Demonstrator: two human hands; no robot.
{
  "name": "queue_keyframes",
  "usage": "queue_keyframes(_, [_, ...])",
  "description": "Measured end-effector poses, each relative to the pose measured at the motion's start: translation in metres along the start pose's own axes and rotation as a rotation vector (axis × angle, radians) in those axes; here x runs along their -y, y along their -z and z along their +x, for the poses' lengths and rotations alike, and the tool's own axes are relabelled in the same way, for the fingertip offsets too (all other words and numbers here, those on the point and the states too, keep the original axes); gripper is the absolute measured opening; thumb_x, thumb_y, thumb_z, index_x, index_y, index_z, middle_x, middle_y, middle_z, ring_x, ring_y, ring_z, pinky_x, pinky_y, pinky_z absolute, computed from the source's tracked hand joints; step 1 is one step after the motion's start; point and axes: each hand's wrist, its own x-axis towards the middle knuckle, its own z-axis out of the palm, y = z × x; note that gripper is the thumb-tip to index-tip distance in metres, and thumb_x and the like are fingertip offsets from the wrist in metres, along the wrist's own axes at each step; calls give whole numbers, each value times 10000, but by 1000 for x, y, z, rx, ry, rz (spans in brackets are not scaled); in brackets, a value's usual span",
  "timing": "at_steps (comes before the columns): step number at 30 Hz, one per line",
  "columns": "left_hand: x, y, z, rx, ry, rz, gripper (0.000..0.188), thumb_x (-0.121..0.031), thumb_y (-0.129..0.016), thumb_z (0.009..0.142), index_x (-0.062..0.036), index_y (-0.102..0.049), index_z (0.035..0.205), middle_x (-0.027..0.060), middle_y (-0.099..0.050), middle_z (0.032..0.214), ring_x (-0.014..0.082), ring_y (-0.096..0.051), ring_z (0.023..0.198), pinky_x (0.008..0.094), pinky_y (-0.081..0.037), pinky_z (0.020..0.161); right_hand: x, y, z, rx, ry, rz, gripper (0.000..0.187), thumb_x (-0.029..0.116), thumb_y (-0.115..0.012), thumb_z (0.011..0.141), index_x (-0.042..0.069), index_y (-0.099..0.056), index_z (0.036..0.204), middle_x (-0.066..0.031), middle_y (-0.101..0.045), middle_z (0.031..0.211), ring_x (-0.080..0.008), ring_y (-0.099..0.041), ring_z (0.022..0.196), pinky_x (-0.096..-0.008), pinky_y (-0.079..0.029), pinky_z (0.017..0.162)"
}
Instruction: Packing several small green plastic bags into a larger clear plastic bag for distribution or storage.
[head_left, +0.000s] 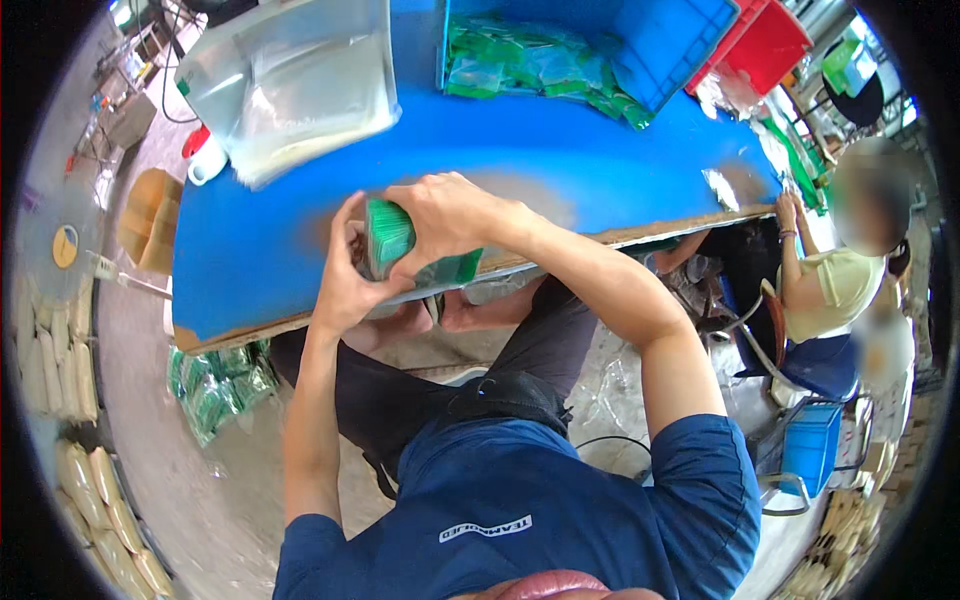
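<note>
At the near edge of the blue table (270, 235), I grip a thick stack of thin green sheets or packets (389, 232) between both hands. My left hand (345, 285) holds its left side, thumb and fingers closed round it. From above and the right, my right hand (450, 215) curls over the stack with its fingers pressed on it. Below the right hand shows a clear plastic bag with a green end (462, 270). How far the stack sits inside this bag cannot be made out.
A translucent bin of clear plastic bags (315, 90) stands at the far left, beside a white bottle with a red cap (204, 158). Farther right lies a blue crate (660, 60) with green packets. Green packets (220, 390) lie below the table. A seated person (825, 295) works at the right.
</note>
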Motion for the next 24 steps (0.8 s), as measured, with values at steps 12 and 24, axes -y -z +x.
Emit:
queue_keyframes(12, [17,-59,9,-715,1,-660,560,-459,-347,1070,-45,-382,1446,140,-506,1295,256,-512,1213,393,-431,1030,8,-42,-15,-353,-337,533,806,499,-850,614,-109,-590,1075,-285,-688,913,-412,-697,895,-436,-546,801])
queue_keyframes(24, [22,-61,33,-597,-1,-328,458,-356,-447,1058,-40,-453,1390,119,-497,1254,201,-506,1135,355,-407,1004,-9,-59,-18,-310,-317,996,643,210,-840,721,-31,-562,1247,-141,-686,1103,-203,-652,1007,-337,-529,908])
